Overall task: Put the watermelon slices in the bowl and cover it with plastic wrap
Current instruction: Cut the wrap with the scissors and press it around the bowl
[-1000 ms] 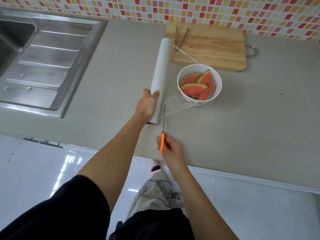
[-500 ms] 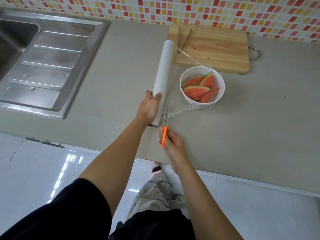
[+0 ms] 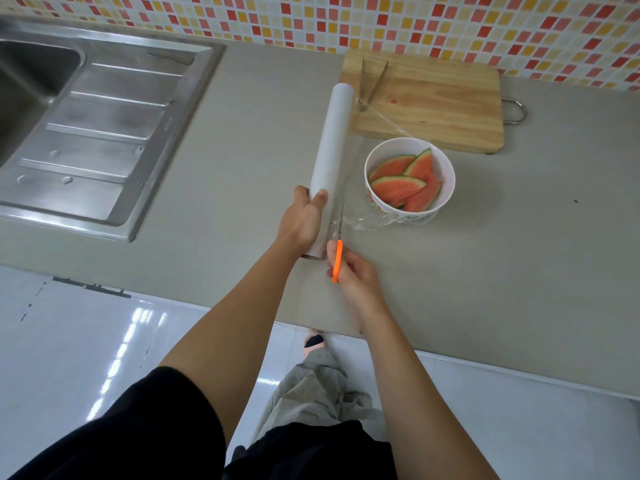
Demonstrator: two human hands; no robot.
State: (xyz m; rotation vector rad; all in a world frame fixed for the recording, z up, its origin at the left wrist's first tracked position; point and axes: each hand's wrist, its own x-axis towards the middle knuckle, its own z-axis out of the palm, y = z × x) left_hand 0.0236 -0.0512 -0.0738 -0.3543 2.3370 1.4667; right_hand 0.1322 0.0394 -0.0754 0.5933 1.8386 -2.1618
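A white bowl (image 3: pixel 446 168) on the grey counter holds several watermelon slices (image 3: pixel 401 187). Clear plastic wrap (image 3: pixel 356 206) stretches from the bowl across to a long white roll (image 3: pixel 332 143) lying left of it. My left hand (image 3: pixel 301 225) grips the near end of that roll. My right hand (image 3: pixel 353 271) holds orange-handled scissors (image 3: pixel 337 259), whose blades point away from me into the film between roll and bowl. Whether the blades are apart I cannot tell.
A wooden cutting board (image 3: pixel 433 102) with metal tongs (image 3: pixel 370 84) lies behind the bowl against the tiled wall. A steel sink with drainboard (image 3: pixel 104 133) fills the left. The counter's front edge (image 3: pixel 485 365) runs just below my right wrist.
My right hand has pushed the scissors forward, so the blades now reach into the stretched film. My left hand still holds the roll in the same place.
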